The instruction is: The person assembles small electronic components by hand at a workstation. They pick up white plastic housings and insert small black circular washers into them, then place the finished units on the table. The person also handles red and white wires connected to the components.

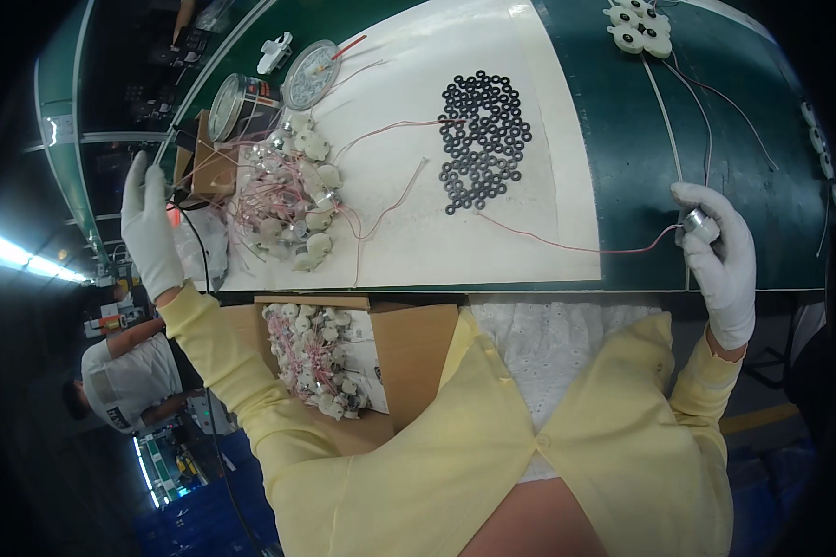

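A small silver motor (701,226) is pinched between the thumb and fingers of my right hand (726,265), over the green table surface at the right. Its thin pink lead (585,249) trails left across the white sheet, toward many black rubber rings (483,139) spread there. My left hand (153,227), gloved in white like the right, is raised at the table's left end. Its fingers are stretched out and apart beside a dark cable (198,237), and nothing shows in its grasp. Close by lies a heap of motors with white plastic parts and pink wires (283,200).
Behind the heap stand a tin can (241,107), a round clear dish (311,76) and a small cardboard box (215,162). White parts with black rings (641,28) sit at the far right. An open carton (416,357) below the edge holds more motors. A person (135,376) is at left.
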The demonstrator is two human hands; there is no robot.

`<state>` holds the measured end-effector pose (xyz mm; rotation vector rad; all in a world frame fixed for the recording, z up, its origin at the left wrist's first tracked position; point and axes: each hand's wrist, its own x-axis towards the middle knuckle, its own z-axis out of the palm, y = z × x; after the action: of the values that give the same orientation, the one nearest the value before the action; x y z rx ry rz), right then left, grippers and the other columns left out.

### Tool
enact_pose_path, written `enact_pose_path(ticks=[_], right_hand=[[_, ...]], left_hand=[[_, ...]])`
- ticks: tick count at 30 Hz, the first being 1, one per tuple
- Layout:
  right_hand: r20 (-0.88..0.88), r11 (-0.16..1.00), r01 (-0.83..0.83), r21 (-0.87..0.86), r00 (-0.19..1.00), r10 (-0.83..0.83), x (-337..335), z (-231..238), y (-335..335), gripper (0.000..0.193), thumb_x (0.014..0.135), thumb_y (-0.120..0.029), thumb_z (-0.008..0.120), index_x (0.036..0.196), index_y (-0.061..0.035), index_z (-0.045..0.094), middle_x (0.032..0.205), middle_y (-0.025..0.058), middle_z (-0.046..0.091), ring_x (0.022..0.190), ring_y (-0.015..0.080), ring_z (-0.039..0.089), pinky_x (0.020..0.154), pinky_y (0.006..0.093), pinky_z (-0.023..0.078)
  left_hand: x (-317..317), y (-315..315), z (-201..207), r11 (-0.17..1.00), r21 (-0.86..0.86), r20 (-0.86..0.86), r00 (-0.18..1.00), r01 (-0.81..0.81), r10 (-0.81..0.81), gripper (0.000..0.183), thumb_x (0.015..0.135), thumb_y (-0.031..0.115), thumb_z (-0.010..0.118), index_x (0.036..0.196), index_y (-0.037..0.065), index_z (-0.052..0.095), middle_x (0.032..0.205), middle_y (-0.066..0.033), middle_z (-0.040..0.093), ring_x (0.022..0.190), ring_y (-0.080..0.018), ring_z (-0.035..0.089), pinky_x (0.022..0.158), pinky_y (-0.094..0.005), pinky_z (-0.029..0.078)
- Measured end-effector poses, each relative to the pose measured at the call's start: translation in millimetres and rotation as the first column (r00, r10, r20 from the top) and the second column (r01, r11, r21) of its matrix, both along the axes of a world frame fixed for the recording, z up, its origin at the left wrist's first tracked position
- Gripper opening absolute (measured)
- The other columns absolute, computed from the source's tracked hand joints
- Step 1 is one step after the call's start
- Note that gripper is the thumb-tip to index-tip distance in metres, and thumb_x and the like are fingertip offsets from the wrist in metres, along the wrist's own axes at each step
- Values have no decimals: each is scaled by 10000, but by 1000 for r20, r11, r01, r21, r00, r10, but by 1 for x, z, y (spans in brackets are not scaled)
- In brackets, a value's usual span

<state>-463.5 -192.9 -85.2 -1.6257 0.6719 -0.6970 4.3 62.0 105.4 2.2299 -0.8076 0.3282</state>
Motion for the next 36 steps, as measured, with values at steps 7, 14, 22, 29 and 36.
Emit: enact_pose_path(ticks=[7,14,22,29,36], right_hand=[[20,999,-22,-28,1000,22,1,-3,-2,443,841,-32,610,1280,22,644,875,-2,571,753,59,499,726,219,434],[11,1000,-22,6,1000,22,-2,-1,-2,448,840,-11,593,1284,23,643,876,-3,568,752,59,494,720,218,432],[16,1000,-22,12,1000,22,1,-2,-1,455,836,-18,598,1287,26,642,890,-3,574,754,60,494,715,217,430],[-18,1000,-4,-25,1000,4,-1,-4,-1,451,841,-33,602,1286,27,643,892,-1,580,751,57,496,716,216,433],[-2,1000,-13,25,1000,13,1,-3,-1,453,847,-37,602,1294,29,636,887,-8,570,746,48,484,699,204,415]], left_hand=[[13,17,-85,649,717,38,914,257,-404,608,916,284,754,1431,15,572,1118,-144,721,993,-195,688,913,-367,514],[16,14,-17,949,310,31,997,60,-73,488,971,196,691,1426,47,598,1123,-141,735,998,-155,692,881,-324,530],[18,20,-72,715,688,170,930,124,-325,670,900,267,744,1508,104,516,1201,-148,711,1099,-213,672,1003,-343,500],[10,2,-42,831,543,366,925,-119,-107,536,851,134,754,1379,173,671,898,-89,751,874,-191,684,809,-339,540],[15,27,-30,980,196,-11,999,43,-42,610,911,177,739,1487,99,557,1167,-143,736,1002,-136,680,867,-276,533]])
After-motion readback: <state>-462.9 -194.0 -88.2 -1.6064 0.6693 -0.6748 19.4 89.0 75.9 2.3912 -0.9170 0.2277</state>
